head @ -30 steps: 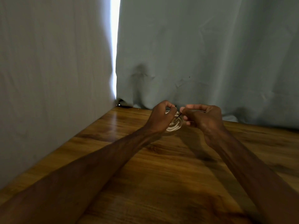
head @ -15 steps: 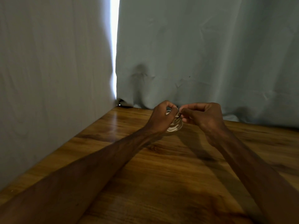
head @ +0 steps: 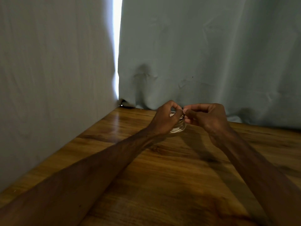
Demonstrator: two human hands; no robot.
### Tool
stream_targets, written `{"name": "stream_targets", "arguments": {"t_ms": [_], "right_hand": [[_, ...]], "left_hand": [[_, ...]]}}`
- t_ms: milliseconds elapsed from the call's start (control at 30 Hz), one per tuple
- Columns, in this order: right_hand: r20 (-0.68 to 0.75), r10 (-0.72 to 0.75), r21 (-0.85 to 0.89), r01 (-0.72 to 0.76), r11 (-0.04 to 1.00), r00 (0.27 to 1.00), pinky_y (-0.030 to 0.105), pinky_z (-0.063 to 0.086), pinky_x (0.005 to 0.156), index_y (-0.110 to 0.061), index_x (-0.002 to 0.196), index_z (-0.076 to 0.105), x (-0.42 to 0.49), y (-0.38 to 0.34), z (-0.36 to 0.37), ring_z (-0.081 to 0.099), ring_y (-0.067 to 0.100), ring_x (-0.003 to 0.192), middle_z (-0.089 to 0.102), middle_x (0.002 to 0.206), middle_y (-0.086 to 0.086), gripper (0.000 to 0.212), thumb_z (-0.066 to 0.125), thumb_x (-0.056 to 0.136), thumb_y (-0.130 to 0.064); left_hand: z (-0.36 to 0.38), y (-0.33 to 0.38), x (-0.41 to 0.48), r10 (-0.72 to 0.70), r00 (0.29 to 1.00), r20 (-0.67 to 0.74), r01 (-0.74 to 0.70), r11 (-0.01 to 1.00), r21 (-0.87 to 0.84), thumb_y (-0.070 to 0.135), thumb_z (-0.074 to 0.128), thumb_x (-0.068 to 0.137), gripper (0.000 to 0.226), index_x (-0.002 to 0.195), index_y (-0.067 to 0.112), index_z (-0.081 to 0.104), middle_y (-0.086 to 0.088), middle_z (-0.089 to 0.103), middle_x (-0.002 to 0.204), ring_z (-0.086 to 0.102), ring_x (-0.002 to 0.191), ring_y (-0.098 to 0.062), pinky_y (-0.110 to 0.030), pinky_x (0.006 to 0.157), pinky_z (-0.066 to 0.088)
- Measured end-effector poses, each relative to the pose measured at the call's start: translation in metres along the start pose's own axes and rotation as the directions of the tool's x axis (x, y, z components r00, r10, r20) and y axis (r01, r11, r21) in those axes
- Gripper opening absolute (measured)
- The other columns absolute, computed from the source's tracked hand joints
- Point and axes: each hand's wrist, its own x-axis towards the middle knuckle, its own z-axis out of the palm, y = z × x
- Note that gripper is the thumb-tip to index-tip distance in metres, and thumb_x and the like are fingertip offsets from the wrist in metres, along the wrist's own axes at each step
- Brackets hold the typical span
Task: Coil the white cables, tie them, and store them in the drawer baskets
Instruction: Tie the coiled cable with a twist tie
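Coil of thin white cable (head: 177, 128) at far side of brown wooden tabletop (head: 162, 185). Left hand (head: 166, 119) curls around it; right hand (head: 207, 117) pinches thin dark tie (head: 181, 118). Cable seems light, soft, springy: hold across all loops, else they spread.

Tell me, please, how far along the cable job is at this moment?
Done: the cable is wound into a coil. In hand: the left hand grips the coil while the right hand pinches a thin dark tie at its top, so tying looks under way. Left: finishing the tie and storing the coil; no drawer or basket is in view.
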Motion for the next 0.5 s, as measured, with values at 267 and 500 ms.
{"name": "stream_targets", "arguments": {"t_ms": [267, 500], "right_hand": [[-0.018, 0.026, 0.022, -0.026, 0.999, 1.0, 0.026, 0.063, 0.069, 0.002, 0.094, 0.078, 0.0014, 0.001, -0.0017, 0.076, 0.022, 0.073, 0.078, 0.084, 0.016, 0.012, 0.08, 0.083, 0.0], [-0.005, 0.057, 0.03, -0.057, 0.998, 0.998, 0.031, 0.065, 0.075, 0.003, 0.094, 0.078, 0.0011, 0.0013, -0.0026, 0.077, 0.026, 0.078, 0.078, 0.085, 0.017, 0.013, 0.081, 0.081, 0.001]], "left_hand": [[-0.0009, -0.0001, 0.0006, 0.061, 0.998, 0.006, -0.061, 0.994, 0.092, 0.024, 0.059, 0.1, 0.011, 0.099, 0.014, 0.063, 0.008, 0.063, 0.079, 0.055, 0.059, 0.004, -0.015, 0.056, 0.038], [-0.0072, -0.0002, 0.0023, 0.14, 0.989, 0.054, -0.147, 0.973, 0.18, 0.022, 0.06, 0.099, 0.009, 0.1, 0.013, 0.062, 0.005, 0.068, 0.082, 0.06, 0.063, -0.002, -0.02, 0.057, 0.043]]}}
